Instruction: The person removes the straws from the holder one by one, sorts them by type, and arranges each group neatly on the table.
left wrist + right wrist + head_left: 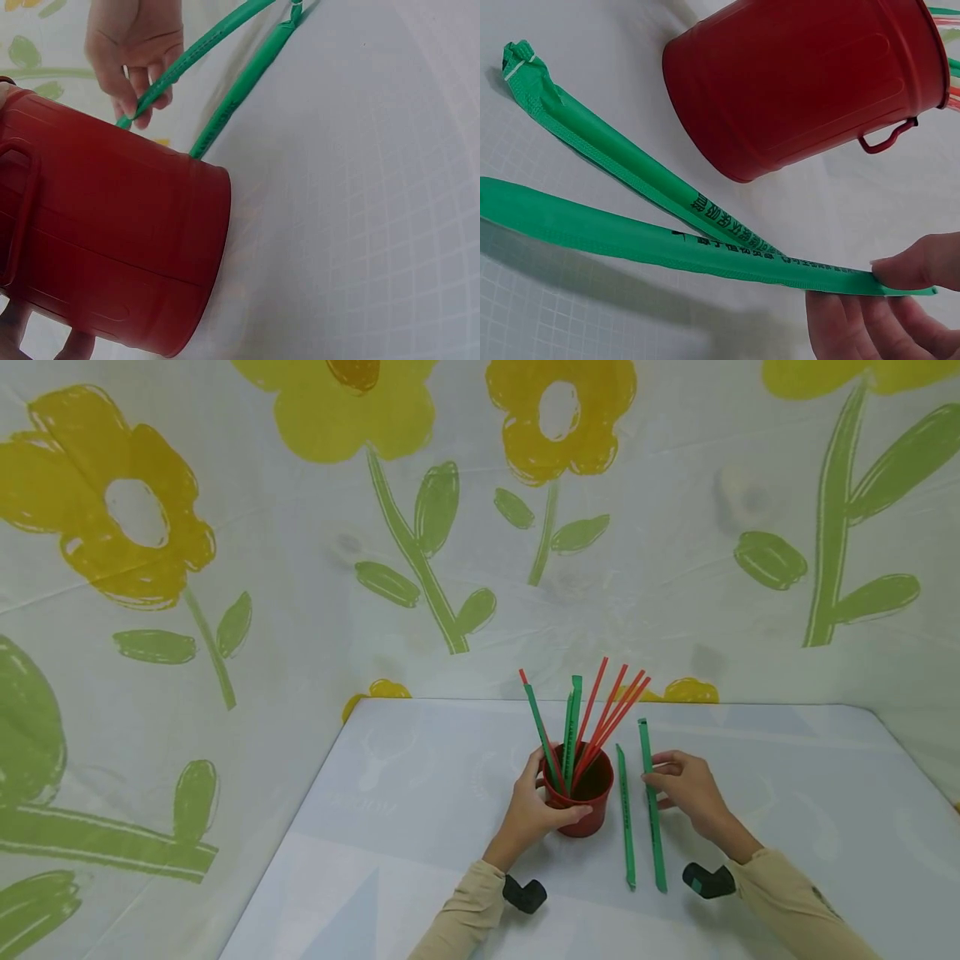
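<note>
The left hand [534,810] grips the rim of the small red metal bucket [583,802] of red and green straws, while just right of that bucket the right hand [686,787] pinches one long green wrapped straw [652,806] lying beside another green wrapped straw [626,818] on the white table [390,827].

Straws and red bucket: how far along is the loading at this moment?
Most wrapped straws already stand in the red bucket, which the left hand grips. In hand: the right hand pinches one green straw. Left: that one and the second green straw lying on the table.
</note>
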Demonstrator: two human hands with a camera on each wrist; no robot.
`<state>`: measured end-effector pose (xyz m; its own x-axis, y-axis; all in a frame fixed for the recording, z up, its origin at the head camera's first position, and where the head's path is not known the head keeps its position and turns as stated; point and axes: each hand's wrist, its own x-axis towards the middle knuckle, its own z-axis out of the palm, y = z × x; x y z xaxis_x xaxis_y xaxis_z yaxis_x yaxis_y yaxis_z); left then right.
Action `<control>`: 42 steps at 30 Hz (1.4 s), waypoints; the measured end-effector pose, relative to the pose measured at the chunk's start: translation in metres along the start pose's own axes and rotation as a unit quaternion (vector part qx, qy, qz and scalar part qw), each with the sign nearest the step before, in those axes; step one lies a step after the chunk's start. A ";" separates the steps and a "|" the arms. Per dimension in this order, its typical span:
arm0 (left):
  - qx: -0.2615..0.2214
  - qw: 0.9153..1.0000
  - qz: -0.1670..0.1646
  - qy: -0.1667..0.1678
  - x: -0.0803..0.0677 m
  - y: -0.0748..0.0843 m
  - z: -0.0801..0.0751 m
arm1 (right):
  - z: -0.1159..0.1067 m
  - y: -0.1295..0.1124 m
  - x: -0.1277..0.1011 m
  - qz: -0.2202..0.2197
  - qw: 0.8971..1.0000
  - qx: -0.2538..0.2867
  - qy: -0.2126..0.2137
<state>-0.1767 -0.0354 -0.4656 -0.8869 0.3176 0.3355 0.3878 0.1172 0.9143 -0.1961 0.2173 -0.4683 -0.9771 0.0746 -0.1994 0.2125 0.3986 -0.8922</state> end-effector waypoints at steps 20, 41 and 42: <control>-0.010 1.000 0.002 -0.005 -0.001 -0.001 0.001 | 0.009 0.014 0.012 0.049 0.998 -0.047 0.001; -0.005 1.000 -0.001 -0.005 -0.001 0.002 -0.001 | 0.019 0.016 0.013 0.011 0.990 -0.138 0.028; -0.006 1.000 -0.001 -0.004 -0.001 0.002 -0.001 | 0.019 0.016 0.013 0.009 0.990 -0.140 0.029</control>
<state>-0.1756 -0.0364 -0.4641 -0.8855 0.3250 0.3319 0.3833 0.1074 0.9174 -0.2048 0.2072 -0.4929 -0.9739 0.1331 -0.1838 0.2262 0.6338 -0.7396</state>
